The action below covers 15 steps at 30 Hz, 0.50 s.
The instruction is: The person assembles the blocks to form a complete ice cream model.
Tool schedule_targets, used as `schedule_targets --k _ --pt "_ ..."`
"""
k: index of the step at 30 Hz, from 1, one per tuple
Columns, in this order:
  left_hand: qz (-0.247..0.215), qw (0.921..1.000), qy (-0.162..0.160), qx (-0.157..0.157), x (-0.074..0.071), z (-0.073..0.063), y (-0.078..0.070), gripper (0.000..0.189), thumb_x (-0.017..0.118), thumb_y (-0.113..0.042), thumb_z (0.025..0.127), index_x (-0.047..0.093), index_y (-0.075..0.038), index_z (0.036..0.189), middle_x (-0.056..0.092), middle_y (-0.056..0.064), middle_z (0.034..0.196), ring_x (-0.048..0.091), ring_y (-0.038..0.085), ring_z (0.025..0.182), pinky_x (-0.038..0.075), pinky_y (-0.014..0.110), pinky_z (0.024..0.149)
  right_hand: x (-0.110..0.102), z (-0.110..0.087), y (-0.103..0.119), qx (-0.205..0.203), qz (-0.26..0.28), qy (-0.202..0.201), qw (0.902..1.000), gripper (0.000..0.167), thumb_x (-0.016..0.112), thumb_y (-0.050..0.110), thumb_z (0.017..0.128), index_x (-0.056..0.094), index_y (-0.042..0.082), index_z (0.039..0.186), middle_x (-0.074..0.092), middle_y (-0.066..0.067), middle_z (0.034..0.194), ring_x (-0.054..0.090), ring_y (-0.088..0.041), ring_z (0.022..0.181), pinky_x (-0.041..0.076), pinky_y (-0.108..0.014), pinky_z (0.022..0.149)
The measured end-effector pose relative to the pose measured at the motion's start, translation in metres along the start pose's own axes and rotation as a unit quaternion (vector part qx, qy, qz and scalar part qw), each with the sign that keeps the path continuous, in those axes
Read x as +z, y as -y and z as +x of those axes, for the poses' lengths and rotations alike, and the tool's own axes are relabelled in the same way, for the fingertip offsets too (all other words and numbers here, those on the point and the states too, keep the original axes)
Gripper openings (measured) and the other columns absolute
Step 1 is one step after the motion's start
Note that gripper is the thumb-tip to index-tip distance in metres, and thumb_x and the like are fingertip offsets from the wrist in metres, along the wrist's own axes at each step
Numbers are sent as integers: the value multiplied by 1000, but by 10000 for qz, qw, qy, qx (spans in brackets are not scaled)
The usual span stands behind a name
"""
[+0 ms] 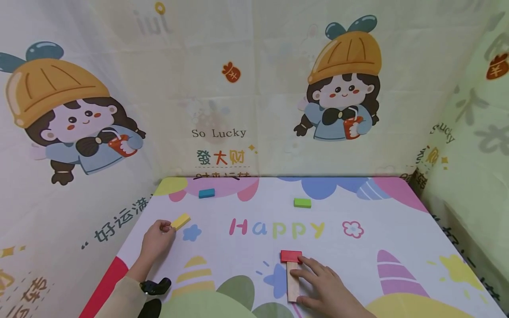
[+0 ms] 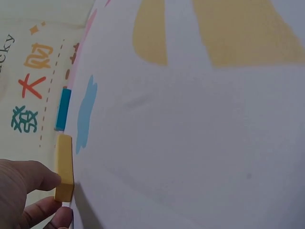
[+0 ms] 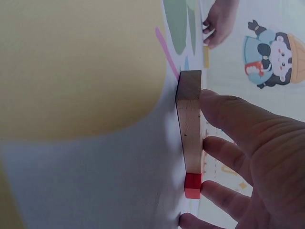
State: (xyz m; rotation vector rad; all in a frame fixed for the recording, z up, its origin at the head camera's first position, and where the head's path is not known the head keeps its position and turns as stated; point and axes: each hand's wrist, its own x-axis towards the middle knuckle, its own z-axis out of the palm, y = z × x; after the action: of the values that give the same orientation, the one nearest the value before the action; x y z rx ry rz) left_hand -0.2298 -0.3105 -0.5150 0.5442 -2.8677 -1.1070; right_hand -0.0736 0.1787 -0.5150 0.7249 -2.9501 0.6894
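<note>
Thumb and fingertips of my left hand [image 1: 157,238] pinch the near end of a yellow block [image 1: 181,221], at the left of the table. In the left wrist view the thumb lies against the side of this block [image 2: 65,164]. My right hand [image 1: 328,285] touches a long plain wooden block [image 1: 293,285] with its thumb near one end and a finger farther along. Another finger rests at a red block [image 1: 291,256], set crosswise at the wooden block's far end so that the two make a T shape. Those fingers are spread and only lightly bent.
A blue block [image 1: 207,193] lies at the back left of the table, and a green block [image 1: 302,203] at the back, right of centre. The tabletop [image 1: 254,207] carries a printed pattern. Printed cloth [image 1: 274,110] hangs behind it and along both sides.
</note>
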Motion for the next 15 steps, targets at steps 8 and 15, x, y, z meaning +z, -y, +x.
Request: schedule_targets --k 8,15 --pt "106 9999 74 72 1 1 -1 40 60 -21 97 54 3 129 57 22 115 52 35 103 51 45 88 2 -2 -1 -121 -159 -181 9996 57 77 59 85 62 36 136 55 -5 149 55 -34 133 49 -61 97" --pt "179 9992 164 303 5 -3 -6 41 61 -23 97 56 2 129 56 22 118 51 36 105 51 48 91 2 -1 0 21 58 -46 10000 58 80 52 85 62 35 137 54 -6 150 52 -35 136 47 -63 100"
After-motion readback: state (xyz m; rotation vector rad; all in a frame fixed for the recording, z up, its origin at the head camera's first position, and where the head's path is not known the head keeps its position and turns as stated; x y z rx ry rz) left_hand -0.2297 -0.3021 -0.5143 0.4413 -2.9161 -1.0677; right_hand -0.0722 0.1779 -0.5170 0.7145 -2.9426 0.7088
